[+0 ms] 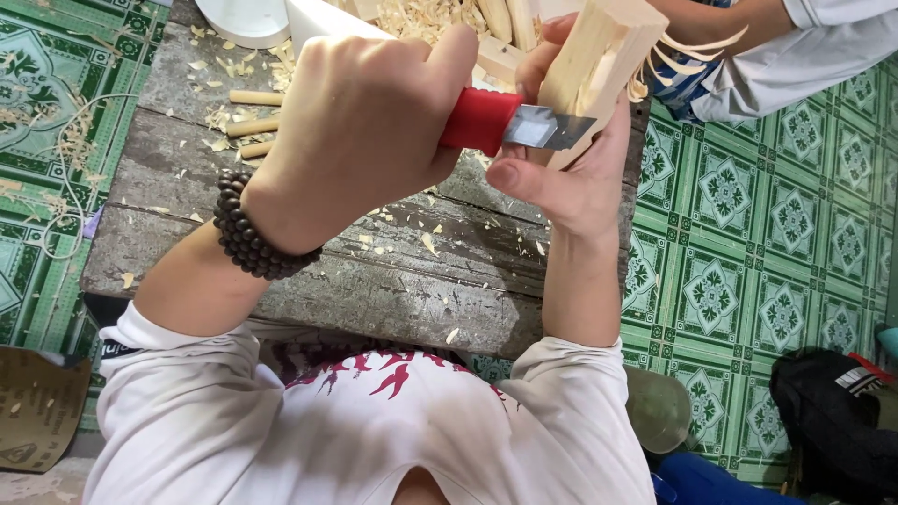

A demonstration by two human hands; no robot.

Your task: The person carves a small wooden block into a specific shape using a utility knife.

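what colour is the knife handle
Red, on the knife handle gripped by the left hand; head view.

Soft, even daylight is filling the view

Light is falling evenly with only faint shadows lying under the hands on the grey wooden bench (374,281), and no harsh glare is showing beyond a mild sheen on the knife blade (547,128). The centre is staying sharp; the wide lens is bending the green tiled floor (776,234) toward the edges.

We see a pale wooden block (599,56) held tilted, a red-handled knife (510,122) blade pressed against its face.
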